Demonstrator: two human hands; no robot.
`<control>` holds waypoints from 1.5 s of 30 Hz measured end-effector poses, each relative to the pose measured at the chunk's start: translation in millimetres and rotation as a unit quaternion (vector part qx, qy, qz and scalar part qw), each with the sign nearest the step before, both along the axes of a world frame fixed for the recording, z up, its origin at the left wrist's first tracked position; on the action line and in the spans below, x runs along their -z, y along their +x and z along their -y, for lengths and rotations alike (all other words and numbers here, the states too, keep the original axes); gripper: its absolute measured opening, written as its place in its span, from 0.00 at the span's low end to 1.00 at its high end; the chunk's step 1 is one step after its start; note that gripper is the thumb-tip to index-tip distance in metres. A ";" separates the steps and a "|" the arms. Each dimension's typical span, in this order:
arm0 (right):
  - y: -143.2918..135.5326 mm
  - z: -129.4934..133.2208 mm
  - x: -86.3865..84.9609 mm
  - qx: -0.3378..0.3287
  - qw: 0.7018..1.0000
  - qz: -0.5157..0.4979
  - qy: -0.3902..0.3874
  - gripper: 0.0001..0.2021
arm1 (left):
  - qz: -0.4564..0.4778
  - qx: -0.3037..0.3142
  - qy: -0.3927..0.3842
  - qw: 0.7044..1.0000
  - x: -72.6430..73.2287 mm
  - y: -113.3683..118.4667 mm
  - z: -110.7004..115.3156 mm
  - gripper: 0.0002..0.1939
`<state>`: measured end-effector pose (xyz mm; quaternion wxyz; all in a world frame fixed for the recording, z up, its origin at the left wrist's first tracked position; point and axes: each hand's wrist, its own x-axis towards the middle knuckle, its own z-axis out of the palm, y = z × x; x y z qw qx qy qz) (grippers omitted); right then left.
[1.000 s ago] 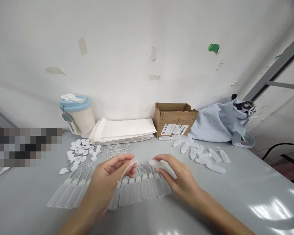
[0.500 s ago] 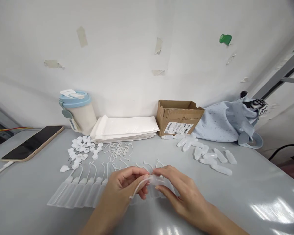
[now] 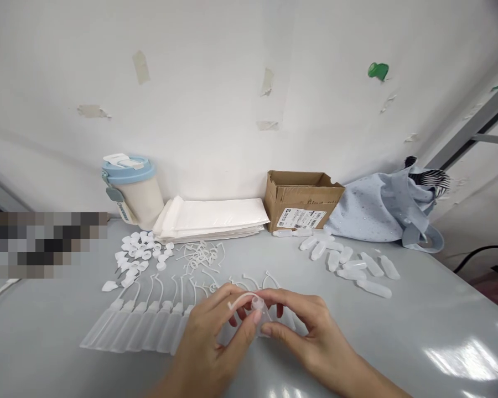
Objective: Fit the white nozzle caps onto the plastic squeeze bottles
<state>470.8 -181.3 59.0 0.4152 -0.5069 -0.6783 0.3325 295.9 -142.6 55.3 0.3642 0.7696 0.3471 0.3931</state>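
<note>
A small translucent plastic bottle (image 3: 264, 325) is held between both hands, its open neck tilted up toward me. Around the neck sits the ring of a thin white strap (image 3: 241, 297), whose free end curves off to the left. My left hand (image 3: 216, 329) has its thumb and fingers closed at the neck. My right hand (image 3: 311, 326) grips the bottle's body between thumb and fingers. Behind the hands lies a row of similar bottles (image 3: 139, 326) with straps on their necks, partly hidden by the hands. Loose straps (image 3: 201, 255) are heaped beyond that row.
White caps (image 3: 139, 251) are scattered at the left, and several loose bottles (image 3: 352, 265) lie at the right. Along the wall stand a cup (image 3: 139, 193), white envelopes (image 3: 219, 215), a cardboard box (image 3: 302, 199) and a blue bag (image 3: 369, 207). A blurred-out patch (image 3: 50, 243) covers the left side.
The held bottle has turned from lying sideways to neck-up. My left thumb has come onto its neck, and the strap's free end has swung upward.
</note>
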 end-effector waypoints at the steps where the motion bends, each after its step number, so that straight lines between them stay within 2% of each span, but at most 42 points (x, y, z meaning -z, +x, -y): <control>1: -0.6 0.4 -0.9 0.011 1.000 -0.007 -0.026 0.15 | -0.007 -0.004 -0.008 1.000 0.2 0.6 0.3 0.09; 5: -3.2 -0.5 -4.4 0.049 0.992 -0.053 -0.107 0.12 | -0.043 -0.004 -0.012 0.999 2.4 0.4 -1.2 0.09; 8: -3.0 -4.2 -7.2 0.049 0.979 -0.132 -0.148 0.11 | -0.062 -0.008 0.069 0.996 7.7 -0.9 -2.0 0.09; 12: 0.8 -8.2 -9.4 0.057 0.945 -0.240 -0.213 0.15 | -0.087 -0.011 0.204 0.975 16.2 -0.2 0.7 0.20; 14: 2.4 -8.5 -9.7 0.055 0.931 -0.270 -0.239 0.17 | -0.112 -0.007 0.247 0.963 18.5 1.1 2.0 0.24; 17: 2.9 -7.7 -9.7 0.043 0.924 -0.279 -0.257 0.18 | -0.145 -0.003 0.294 0.945 19.0 2.5 1.9 0.26; 21: 1.5 -6.8 -9.3 0.024 0.930 -0.267 -0.251 0.17 | -0.138 -0.009 0.292 0.946 19.6 2.7 0.2 0.25; 28: 3.2 -5.3 -14.8 0.041 0.967 -0.135 -0.213 0.10 | -0.125 0.000 0.286 0.950 24.2 3.6 0.8 0.24; 33: 20.8 -12.6 -23.1 0.067 0.959 -0.153 -0.229 0.12 | -0.144 0.000 0.281 0.949 20.7 1.3 0.9 0.28; 36: 36.5 -18.4 -24.9 0.082 0.963 -0.105 -0.233 0.10 | -0.125 -0.020 0.276 0.953 20.5 0.0 0.1 0.28; 41: 53.2 -21.4 -18.8 0.065 0.961 -0.029 -0.266 0.05 | -0.093 -0.060 0.247 0.963 19.0 0.1 0.6 0.24; 45: 56.8 -23.0 -13.5 0.055 0.955 0.020 -0.292 0.05 | -0.100 -0.052 0.264 0.958 16.5 -1.6 -1.2 0.25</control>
